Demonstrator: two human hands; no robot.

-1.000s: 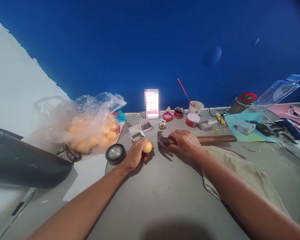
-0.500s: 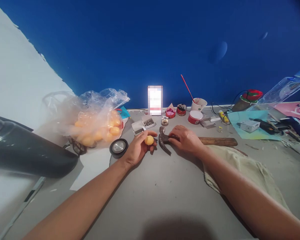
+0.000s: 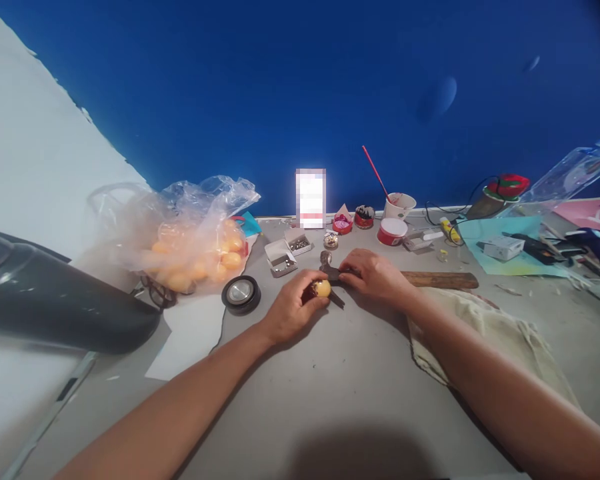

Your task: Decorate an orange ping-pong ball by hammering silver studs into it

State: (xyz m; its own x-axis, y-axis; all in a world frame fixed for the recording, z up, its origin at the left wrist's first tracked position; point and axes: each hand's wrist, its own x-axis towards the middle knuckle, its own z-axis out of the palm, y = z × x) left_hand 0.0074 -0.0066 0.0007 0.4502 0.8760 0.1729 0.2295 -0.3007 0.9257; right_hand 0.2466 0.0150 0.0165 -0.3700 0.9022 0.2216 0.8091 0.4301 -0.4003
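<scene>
My left hand (image 3: 303, 303) is closed around a small yellow-orange ball (image 3: 323, 289), like a ping-pong ball. Dark reddish marks, or perhaps a broken edge, show on the ball's left side. The ball sits right by the claw of a hammer (image 3: 443, 280); whether they touch I cannot tell. My right hand (image 3: 373, 277) grips the hammer close to its head, fingers around the neck, with the wooden handle running out to the right. A beige cloth (image 3: 500, 340) lies under my right forearm.
A clear plastic bag of similar balls (image 3: 195, 250) stands at left, beside a dark cylinder (image 3: 65, 293). Near my left hand are a black round lid (image 3: 241, 293) and a small box of metal bits (image 3: 281, 261). Behind are a lit phone (image 3: 311, 198), a red-and-white tub (image 3: 393, 231) and a paper cup (image 3: 401, 205).
My left hand has moved right with the ball, up to the hammer's claw. The ball has turned, and its dark marks now show. My right hand stays on the hammer.
</scene>
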